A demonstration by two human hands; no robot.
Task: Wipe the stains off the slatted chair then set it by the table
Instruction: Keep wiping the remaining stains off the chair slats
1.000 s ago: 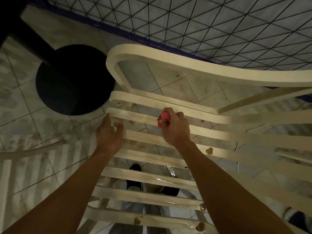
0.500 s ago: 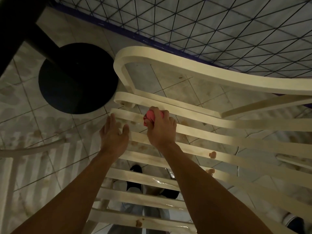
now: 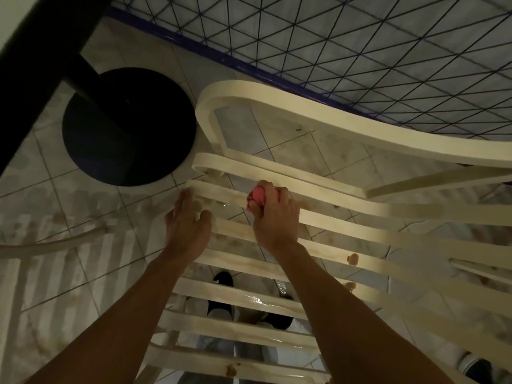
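Two hands on the cream slatted chair (image 3: 332,126), which sits right by the round black table base (image 3: 127,126). Our right hand (image 3: 273,217) fists a crumpled pink cloth (image 3: 257,198) against an upper slat. Our left hand (image 3: 187,220) lies flat on the slats, fingers straight. Brown blobs (image 3: 352,259) dot the glossy slats.

Nothing to read right now: I can find no lettering, label or number on the slatted chair (image 3: 332,128), on the pink cloth (image 3: 259,199) or on the black table base (image 3: 124,126) at ten o'clock. Down at six o'clock, my black shoe (image 3: 219,307) carries a small white mark, too dim and small to make out.
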